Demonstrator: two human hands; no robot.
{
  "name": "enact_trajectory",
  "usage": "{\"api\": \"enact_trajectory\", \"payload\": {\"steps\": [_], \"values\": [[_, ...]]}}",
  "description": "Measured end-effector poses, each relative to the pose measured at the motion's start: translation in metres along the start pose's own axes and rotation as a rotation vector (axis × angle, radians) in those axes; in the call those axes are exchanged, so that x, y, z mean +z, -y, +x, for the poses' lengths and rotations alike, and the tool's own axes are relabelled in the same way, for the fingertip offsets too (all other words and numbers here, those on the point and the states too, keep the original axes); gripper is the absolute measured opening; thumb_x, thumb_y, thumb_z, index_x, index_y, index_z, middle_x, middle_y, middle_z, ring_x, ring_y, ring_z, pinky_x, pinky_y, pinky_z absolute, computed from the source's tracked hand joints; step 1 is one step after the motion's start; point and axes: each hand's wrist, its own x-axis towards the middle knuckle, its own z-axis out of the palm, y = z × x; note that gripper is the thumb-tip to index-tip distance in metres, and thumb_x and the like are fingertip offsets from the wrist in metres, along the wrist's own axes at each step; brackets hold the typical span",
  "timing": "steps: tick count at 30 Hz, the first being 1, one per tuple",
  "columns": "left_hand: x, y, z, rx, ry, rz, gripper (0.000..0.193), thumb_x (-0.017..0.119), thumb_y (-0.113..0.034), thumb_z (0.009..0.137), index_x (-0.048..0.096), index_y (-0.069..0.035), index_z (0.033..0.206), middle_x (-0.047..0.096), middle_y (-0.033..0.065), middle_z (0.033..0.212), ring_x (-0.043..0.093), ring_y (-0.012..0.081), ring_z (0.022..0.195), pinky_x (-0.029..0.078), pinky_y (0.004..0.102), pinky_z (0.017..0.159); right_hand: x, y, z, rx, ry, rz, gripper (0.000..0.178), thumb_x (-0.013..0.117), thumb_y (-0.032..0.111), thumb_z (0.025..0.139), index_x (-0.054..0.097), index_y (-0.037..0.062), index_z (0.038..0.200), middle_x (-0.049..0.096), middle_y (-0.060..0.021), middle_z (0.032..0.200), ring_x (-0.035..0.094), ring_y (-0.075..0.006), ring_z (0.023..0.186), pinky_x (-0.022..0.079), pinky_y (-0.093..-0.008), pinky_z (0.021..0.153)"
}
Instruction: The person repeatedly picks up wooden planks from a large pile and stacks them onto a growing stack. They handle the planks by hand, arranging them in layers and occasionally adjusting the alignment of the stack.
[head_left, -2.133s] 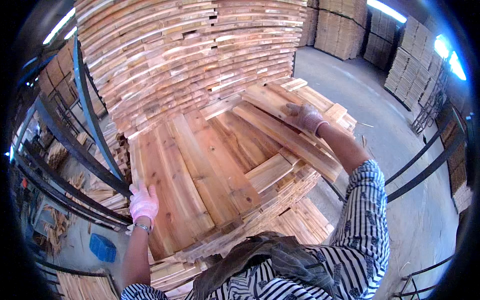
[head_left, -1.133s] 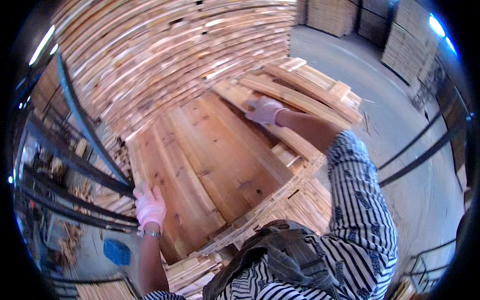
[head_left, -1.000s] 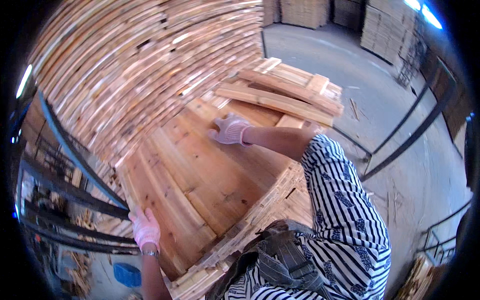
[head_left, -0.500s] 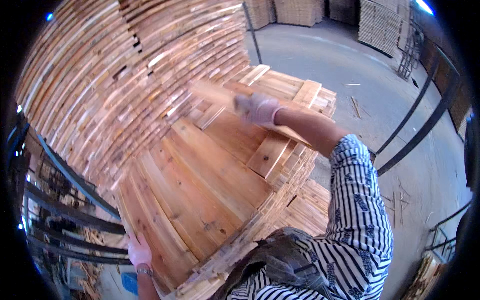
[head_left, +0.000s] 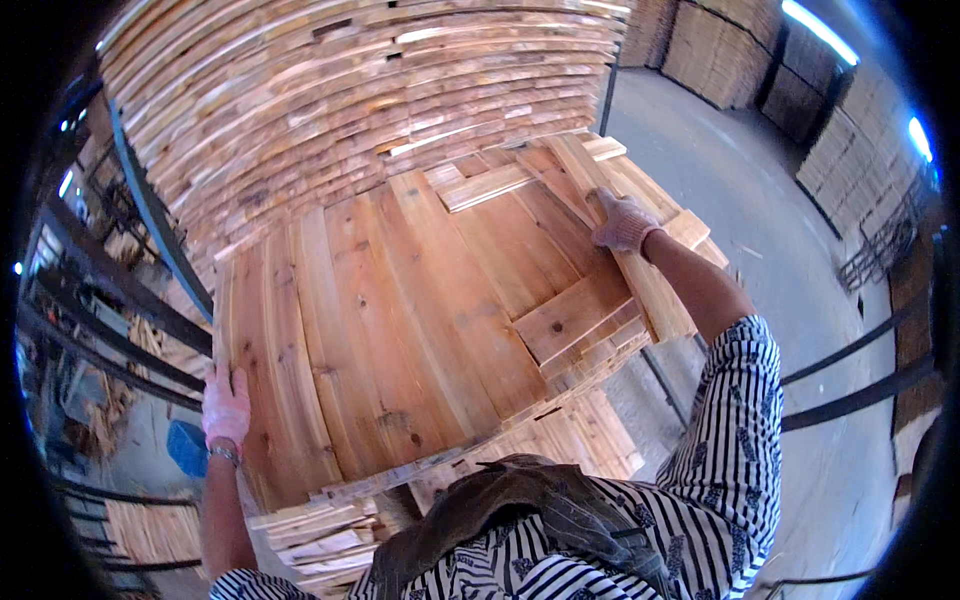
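Likely stiff and light, the board [head_left: 652,290] sits on the stack's [head_left: 400,360] right side, the right hand [head_left: 625,222] clasping fingers round its balanced middle; the left hand [head_left: 226,405], fingers slightly spread, touches the opposite edge.

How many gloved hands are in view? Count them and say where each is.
2. The left hand is at the left edge of the board layer; the right hand is on a loose board toward the right. No other shows.

Long reddish-brown wooden boards [head_left: 400,330] show dark knots. Knitted gloves [head_left: 226,408] are pale pink; the cloth shirt [head_left: 722,425] is striped black-and-white.
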Motion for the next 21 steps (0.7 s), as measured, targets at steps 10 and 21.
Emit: {"api": "enact_trajectory", "payload": {"steps": [10, 21], "values": [[0.013, 0.013, 0.005, -0.072, -0.01, 0.158, 0.049, 0.04, -0.041, 0.098, 0.038, -0.017, 0.141, 0.038, 0.0269, 0.142, 0.053, 0.0469, 0.113, 0.047, 0.0511, 0.092, 0.024, 0.135, -0.012, -0.253, -0.04, 0.121, 0.049, 0.057, 0.038, 0.083, 0.05, 0.0154, 0.126, 0.065, -0.0225, 0.108, 0.063, -0.038, 0.101, 0.05, -0.0449, 0.086], [-0.008, -0.026, -0.001, -0.121, 0.01, 0.038, 0.052, 0.042, -0.04, 0.096, 0.04, -0.011, 0.139, 0.047, 0.029, 0.13, 0.052, 0.0462, 0.112, 0.045, 0.0525, 0.093, 0.047, 0.049, 0.031, -0.315, -0.091, 0.227, 0.047, 0.055, 0.046, 0.087, 0.053, 0.0179, 0.124, 0.058, -0.0257, 0.117, 0.059, -0.0452, 0.103, 0.047, -0.051, 0.088]]}}
